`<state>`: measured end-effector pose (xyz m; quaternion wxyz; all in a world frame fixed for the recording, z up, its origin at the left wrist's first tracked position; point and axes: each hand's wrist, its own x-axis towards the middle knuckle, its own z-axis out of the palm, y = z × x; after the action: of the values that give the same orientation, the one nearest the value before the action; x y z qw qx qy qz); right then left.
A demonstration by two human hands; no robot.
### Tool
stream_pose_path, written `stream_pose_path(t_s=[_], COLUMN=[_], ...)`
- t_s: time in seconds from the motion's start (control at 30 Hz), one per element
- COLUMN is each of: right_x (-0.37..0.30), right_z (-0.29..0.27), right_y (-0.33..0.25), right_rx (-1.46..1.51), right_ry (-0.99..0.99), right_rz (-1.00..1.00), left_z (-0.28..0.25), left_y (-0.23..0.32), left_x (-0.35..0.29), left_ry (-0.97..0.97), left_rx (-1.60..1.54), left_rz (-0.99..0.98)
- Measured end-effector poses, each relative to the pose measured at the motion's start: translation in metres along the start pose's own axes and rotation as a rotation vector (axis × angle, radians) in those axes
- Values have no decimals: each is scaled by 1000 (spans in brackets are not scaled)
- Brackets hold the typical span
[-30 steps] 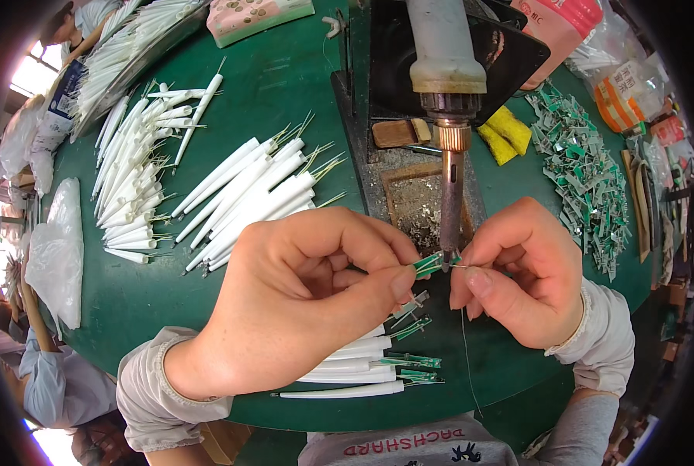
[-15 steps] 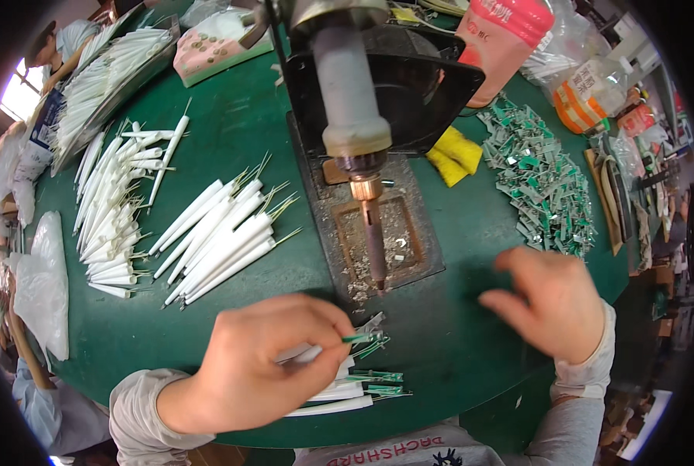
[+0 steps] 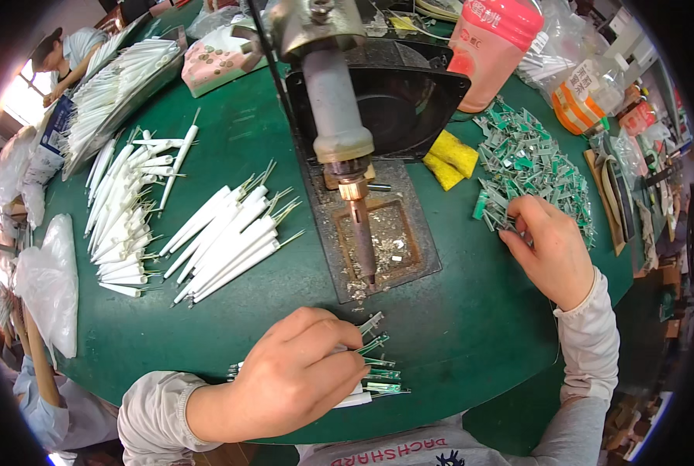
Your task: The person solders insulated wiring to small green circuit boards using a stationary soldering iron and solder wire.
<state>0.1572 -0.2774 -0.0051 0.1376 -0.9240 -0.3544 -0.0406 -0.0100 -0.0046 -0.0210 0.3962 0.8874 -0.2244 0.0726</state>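
My left hand [image 3: 289,377] is closed low over a row of white tapered sticks [image 3: 355,399] with small green circuit boards [image 3: 383,374] at their wired ends. Its fingertips press together among them; what they pinch is hidden. At the near edge of a heap of small green and grey circuit boards [image 3: 533,159], my right hand [image 3: 553,252] has its thumb and forefinger curled together. Whatever lies between those fingertips is too small to tell. Between the hands, a soldering iron [image 3: 359,233] points down from its holder above a dark metal base [image 3: 425,260] strewn with solder crumbs.
White sticks with bare wires [image 3: 227,241] lie in a bundle, left of the base. Another pile [image 3: 122,217] is further left, near a full tray [image 3: 122,93]. A yellow sponge [image 3: 452,159], pink container [image 3: 494,54] and bottle [image 3: 588,93] stand right. Someone sits far left.
My right hand has moved away from me to the board heap, and its fingers have closed in. My left hand has shifted slightly down and right, over the row of sticks.
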Motion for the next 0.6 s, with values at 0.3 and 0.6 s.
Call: stream_pose_path(t_s=[0.3, 0.6], right_x=[14, 7], right_z=[-2, -9], right_y=[-10, -25], right_rx=[122, 89], right_ry=[-100, -68], right_rz=[-62, -161], left_z=[-15, -19], left_y=[-6, -36], left_x=[1, 5], left_ry=[176, 236], left_rx=[178, 904], left_rz=[29, -231])
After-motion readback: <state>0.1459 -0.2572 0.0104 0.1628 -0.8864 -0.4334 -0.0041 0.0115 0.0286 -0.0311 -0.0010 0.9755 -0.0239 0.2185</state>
